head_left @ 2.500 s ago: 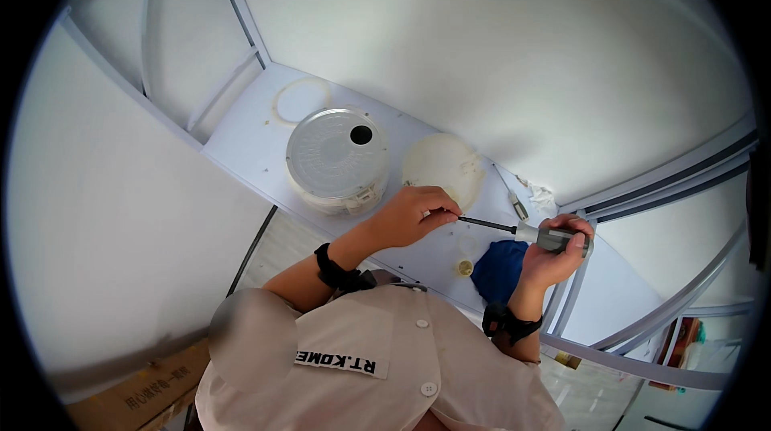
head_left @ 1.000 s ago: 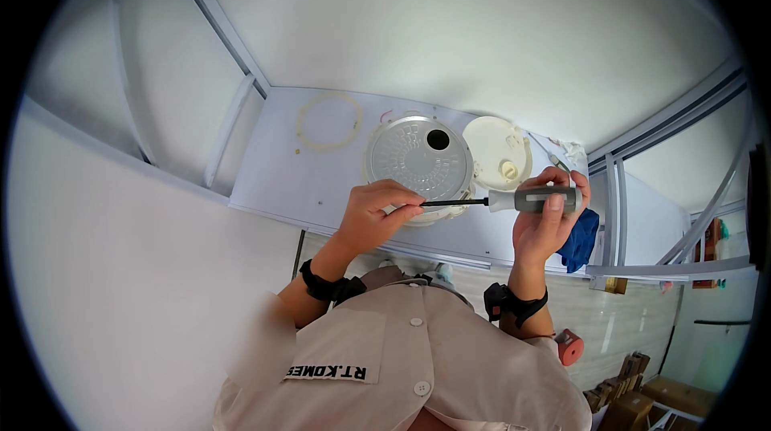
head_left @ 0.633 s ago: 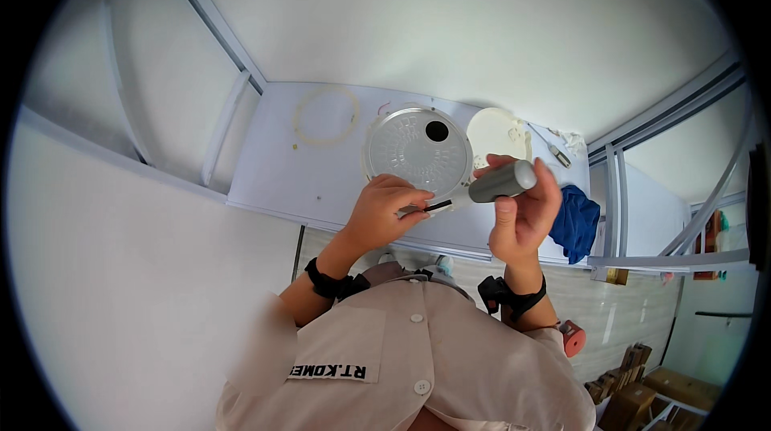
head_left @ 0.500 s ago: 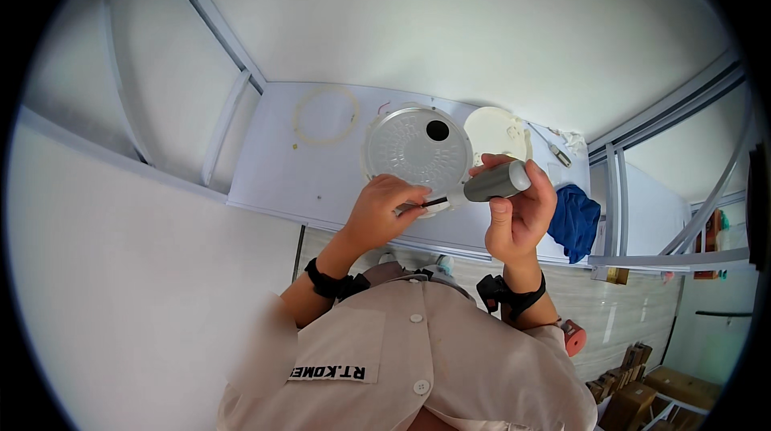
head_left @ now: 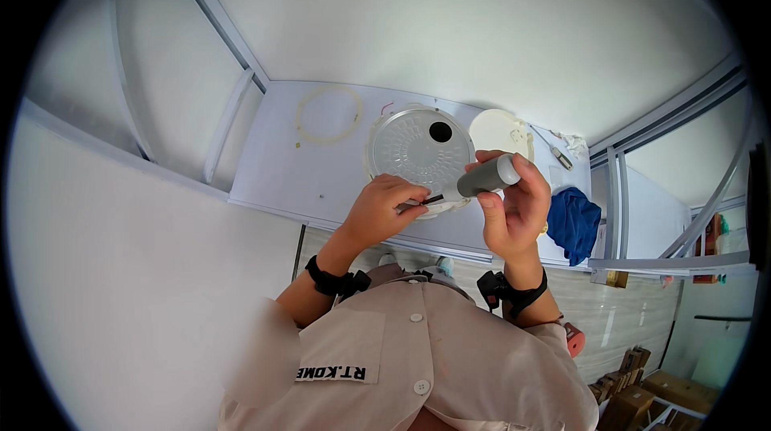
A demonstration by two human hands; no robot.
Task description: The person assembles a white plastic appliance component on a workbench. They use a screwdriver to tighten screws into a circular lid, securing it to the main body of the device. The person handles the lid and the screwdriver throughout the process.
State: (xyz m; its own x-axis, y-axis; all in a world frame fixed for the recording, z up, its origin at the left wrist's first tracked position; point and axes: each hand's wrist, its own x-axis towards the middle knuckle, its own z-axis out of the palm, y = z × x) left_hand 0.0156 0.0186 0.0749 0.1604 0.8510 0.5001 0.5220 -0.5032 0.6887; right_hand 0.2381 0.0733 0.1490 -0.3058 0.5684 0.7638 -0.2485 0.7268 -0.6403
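My right hand is wrapped round a grey cylindrical screwdriver handle with pale ends. Its narrow end tilts down and left toward my other hand. Between the pinched fingers of my left hand is a thin dark screwdriver bit, whose tip lies just short of the handle. Beneath and beyond both hands a round silver metal plate with a black round spot rests on the table, on a whitish round base that shows only at its rim.
A cream round cover lies right of the plate, near another screwdriver. Blue cloth bunches at the right table edge. To the left is a pale yellow ring. White walls and metal frame posts border the table.
The handle in my right hand has shifted slightly left and up. A small gap now shows between it and the bit's tip. My left hand has barely moved.
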